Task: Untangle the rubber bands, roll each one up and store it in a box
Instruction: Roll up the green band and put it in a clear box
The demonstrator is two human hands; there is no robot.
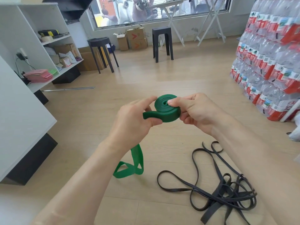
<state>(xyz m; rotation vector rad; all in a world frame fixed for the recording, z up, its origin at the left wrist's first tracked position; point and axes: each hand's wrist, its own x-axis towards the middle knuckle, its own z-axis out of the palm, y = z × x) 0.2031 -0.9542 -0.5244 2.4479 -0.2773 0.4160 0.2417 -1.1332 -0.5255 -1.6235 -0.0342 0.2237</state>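
A wide green rubber band (167, 109) is partly wound into a flat coil held in front of me above the wooden floor. My right hand (196, 111) pinches the coil, thumb on its centre and fingers under it. My left hand (138, 117) grips the band's free strip just left of the coil. The unrolled green tail (129, 168) hangs below my left wrist and loops on the floor. A tangle of dark brown rubber bands (227, 189) lies on the floor at the lower right. No storage box for the bands is identifiable.
A white shelf unit (53, 41) and a white cabinet stand at the left. Two black stools (162, 43) and cardboard boxes (136, 38) are by the window. Stacked packs of water bottles (267, 59) fill the right side. A metal ruler (68, 89) lies on the floor.
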